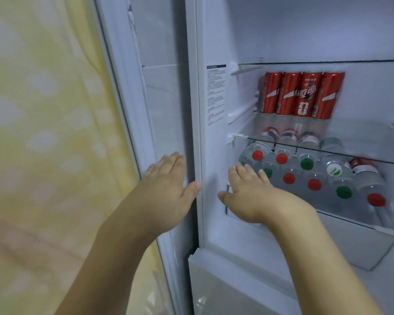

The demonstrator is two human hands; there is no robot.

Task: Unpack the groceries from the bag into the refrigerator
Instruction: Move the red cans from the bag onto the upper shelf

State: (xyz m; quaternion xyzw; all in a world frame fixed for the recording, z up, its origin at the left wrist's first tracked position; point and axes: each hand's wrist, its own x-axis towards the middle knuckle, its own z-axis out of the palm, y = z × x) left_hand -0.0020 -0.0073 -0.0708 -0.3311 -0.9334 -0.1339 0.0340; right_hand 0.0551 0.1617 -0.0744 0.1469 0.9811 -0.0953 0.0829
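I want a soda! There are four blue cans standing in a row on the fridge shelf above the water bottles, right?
Nearly. The four cans are red, not blue. The head view shows them standing in a row on the fridge shelf above the water bottles.

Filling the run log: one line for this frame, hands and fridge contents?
left hand: open, flat by door edge | right hand: open, empty, reaching at bottles | cans: four upright on shelf above | bag: not in view
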